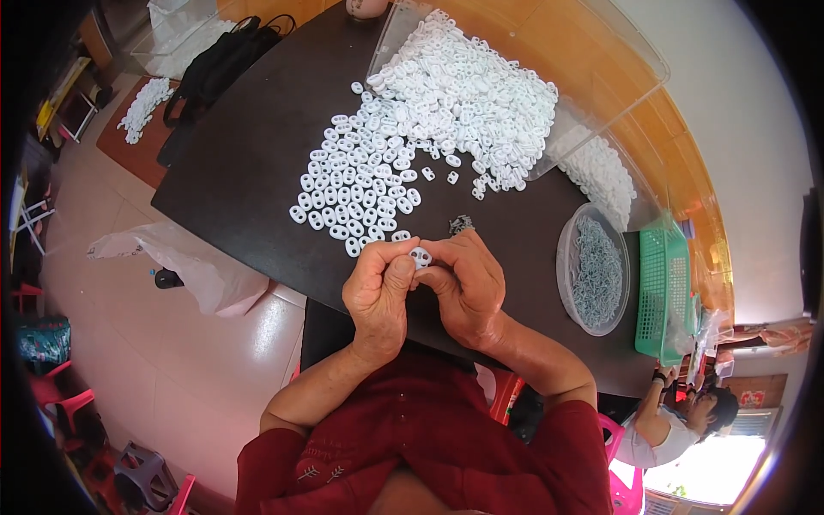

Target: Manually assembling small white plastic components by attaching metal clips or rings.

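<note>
Between both hands, close to the table's near edge, is a small white oval plastic piece with two holes [421, 257]. My left hand [380, 292] pinches it from the left with thumb and forefinger. From the right, the fingertips of my right hand [466, 287] close on the same piece; whether they also hold a smaller part is hidden. Just beyond my right hand lies a little heap of grey metal parts [461, 224]. Many matching white two-holed pieces [348, 184] are spread flat on the dark table [236, 184], ahead and to the left of my hands.
A large pile of white pieces [481, 94] spills from a clear bin [592, 39] at the back. On the right stand a round tub [562, 275] of small metal parts and a green basket [661, 292]. Another person [674, 425] sits at far right. A plastic bag [193, 257] lies left.
</note>
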A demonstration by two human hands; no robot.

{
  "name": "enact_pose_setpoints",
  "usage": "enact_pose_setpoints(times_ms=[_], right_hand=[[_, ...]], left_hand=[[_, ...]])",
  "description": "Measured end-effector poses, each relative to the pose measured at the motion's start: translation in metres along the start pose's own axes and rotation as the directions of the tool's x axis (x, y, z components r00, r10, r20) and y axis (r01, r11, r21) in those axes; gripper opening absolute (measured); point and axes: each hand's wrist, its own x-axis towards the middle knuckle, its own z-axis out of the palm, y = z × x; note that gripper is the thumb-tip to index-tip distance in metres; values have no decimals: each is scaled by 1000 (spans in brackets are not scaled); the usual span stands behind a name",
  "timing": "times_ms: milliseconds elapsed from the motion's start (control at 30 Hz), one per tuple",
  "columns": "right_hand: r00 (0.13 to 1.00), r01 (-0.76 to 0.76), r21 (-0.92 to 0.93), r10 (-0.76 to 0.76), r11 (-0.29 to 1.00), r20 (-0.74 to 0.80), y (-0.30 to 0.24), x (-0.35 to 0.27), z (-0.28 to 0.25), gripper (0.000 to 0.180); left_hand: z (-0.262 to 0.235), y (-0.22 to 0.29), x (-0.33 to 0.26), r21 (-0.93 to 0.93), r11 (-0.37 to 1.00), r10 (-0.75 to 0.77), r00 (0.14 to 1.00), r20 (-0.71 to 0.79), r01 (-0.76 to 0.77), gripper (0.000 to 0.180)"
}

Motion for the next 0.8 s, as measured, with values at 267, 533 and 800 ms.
enact_pose_setpoints(times_ms=[267, 533, 800], right_hand=[[999, 40, -16, -40, 999, -20, 1, -3, 6, 24], [997, 80, -18, -80, 997, -21, 5, -2, 1, 25], [998, -61, -51, 62, 997, 8, 9, -4, -21, 26]], left_hand=[[5, -5, -1, 243, 955, 203, 973, -113, -171, 15], [12, 1, 1, 265, 948, 205, 976, -77, -178, 14], [7, 4, 2, 276, 961, -32, 996, 80, 9, 25]])
